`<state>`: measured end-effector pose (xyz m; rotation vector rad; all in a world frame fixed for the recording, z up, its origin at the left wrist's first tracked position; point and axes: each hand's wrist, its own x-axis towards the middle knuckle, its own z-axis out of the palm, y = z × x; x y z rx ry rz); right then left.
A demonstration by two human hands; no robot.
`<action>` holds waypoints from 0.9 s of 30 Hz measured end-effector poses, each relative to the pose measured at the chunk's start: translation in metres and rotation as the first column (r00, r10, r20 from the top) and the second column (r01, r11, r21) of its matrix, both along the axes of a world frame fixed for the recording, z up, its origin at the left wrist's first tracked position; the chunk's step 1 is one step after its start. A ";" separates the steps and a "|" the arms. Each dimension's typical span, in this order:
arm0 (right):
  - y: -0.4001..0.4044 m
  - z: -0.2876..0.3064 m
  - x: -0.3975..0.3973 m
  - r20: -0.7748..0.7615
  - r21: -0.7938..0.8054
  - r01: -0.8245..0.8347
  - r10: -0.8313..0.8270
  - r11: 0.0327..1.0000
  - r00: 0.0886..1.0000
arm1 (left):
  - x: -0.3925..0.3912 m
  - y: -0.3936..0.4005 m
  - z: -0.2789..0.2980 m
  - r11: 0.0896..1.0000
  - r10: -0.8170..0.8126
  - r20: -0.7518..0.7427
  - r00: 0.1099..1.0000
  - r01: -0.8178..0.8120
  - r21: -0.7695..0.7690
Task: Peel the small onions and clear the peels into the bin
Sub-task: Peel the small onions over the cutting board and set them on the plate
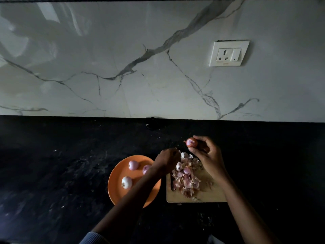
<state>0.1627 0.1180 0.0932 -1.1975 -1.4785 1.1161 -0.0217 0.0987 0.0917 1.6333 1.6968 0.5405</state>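
Done: three peeled onions (pixel 133 164) lie on the orange plate (pixel 116 176), left of the board (pixel 207 194); one is half hidden behind the left forearm.
Peels: a loose heap of peels (pixel 186 176) covers the far and middle part of the board, none of it cleared yet.
In hand: one more onion (pixel 192 142) is held above the far end of the heap, over the dark counter (pixel 52 173); it looks partly peeled, with pink flesh showing and brown skin at its edge.
Right hand: the right hand (pixel 207 155) pinches that onion between thumb and curled fingertips, the rest of the fingers bent loosely under it.
Left hand: the left hand (pixel 167 158) hangs fingers-down at the far left edge of the heap, fingers bunched; whether it holds a scrap of skin I cannot tell in this dim light.
Left to do: finishing this onion, setting it on the plate, then carrying the peels off.
Bin: not in view, so where the peels must go cannot be judged.
Knife: a dark strip at the board's left edge may be a blade, but it is too dim to say.
Stage: judged late in the peeling, with clearing not yet begun.
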 end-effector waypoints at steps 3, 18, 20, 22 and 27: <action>-0.001 -0.003 0.003 0.041 0.008 0.003 -0.003 1.000 0.999 | 0.001 0.001 0.000 0.992 0.081 0.032 0.996 -0.083 0.098; -0.002 0.008 0.001 0.089 0.042 -0.090 0.086 0.995 0.992 | 0.001 -0.002 0.029 0.959 0.116 0.447 0.887 -0.217 0.183; -0.002 0.009 0.001 0.103 0.056 -0.091 0.085 0.994 0.991 | -0.001 -0.001 0.029 0.962 0.103 0.433 0.895 -0.200 0.185; -0.002 0.011 0.000 0.121 0.067 -0.093 0.085 0.993 0.989 | -0.001 -0.001 0.027 0.960 0.104 0.407 0.908 -0.199 0.198; -0.006 0.015 -0.005 0.195 0.110 -0.095 0.072 0.989 0.978 | 0.001 -0.005 0.020 0.941 0.160 0.375 0.913 -0.256 0.221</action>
